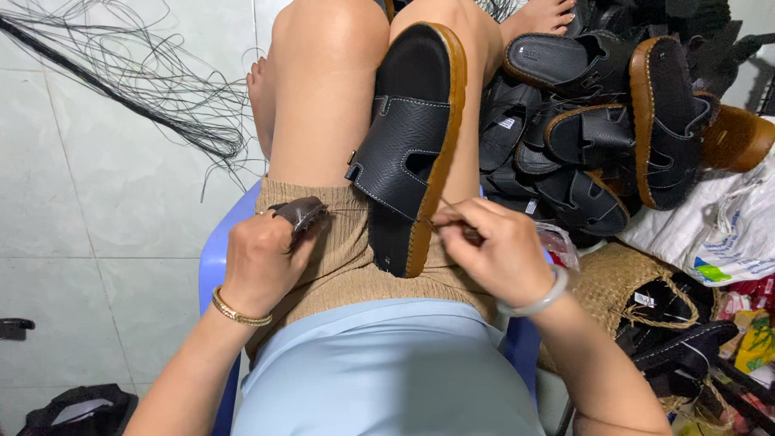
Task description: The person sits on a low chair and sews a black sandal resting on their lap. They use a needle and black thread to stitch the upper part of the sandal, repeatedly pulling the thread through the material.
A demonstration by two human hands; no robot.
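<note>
Seemingly mid-stitch, the right hand point(500, 250) pinches thread at the sandal point(412, 145) lying across the lap, while the left hand point(262, 262) grips a leather pad point(300, 213); keeping the thread taut looks wise.

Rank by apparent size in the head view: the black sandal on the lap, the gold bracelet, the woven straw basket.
1. Black sandal, though it is nearer the camera.
2. Woven straw basket, partly hidden.
3. Gold bracelet, clearly smallest.
</note>
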